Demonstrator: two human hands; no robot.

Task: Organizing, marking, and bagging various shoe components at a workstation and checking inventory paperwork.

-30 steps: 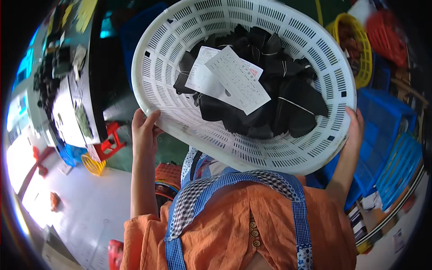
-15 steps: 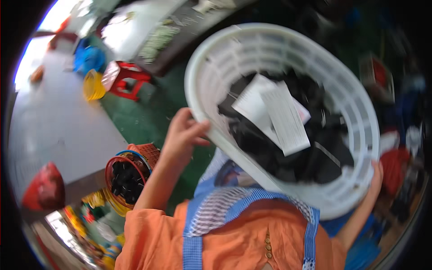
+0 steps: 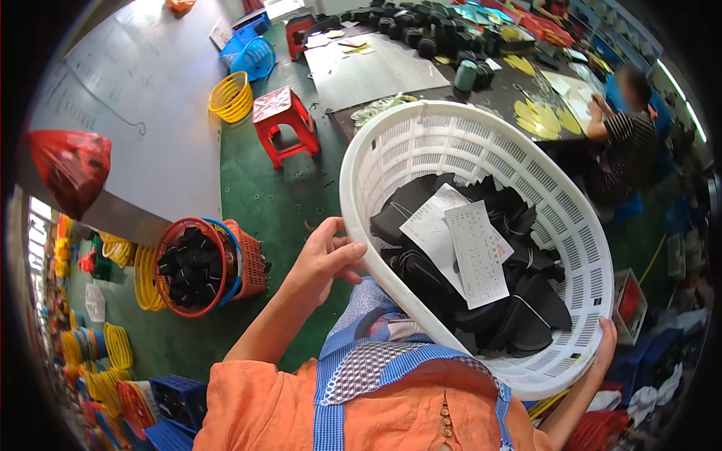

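Note:
A large oval white plastic basket (image 3: 421,297) with slotted walls is held tilted in front of my body. My left hand (image 3: 325,259) grips its left rim, the thumb lying against the edge. On the lower right side my right hand (image 3: 604,347) holds the basket from outside; most of its fingers are hidden behind the wall. Inside lies a heap of black cut fabric pieces (image 3: 526,316), some tied with thin pale strips. Two white paper slips (image 3: 478,255), one with a form printed on it, rest on top of the heap.
A grey table (image 3: 143,105) runs along the left, with a red plastic bag (image 3: 71,169) at its end. Baskets of black pieces (image 3: 192,263) stand below it. A red stool (image 3: 284,124) is ahead. Another person (image 3: 628,139) sits at the dark worktable (image 3: 489,98).
My view has swung rightward and up, bringing the worktable and the seated person into sight. Both hands still hold the basket, which sits a little lower in view.

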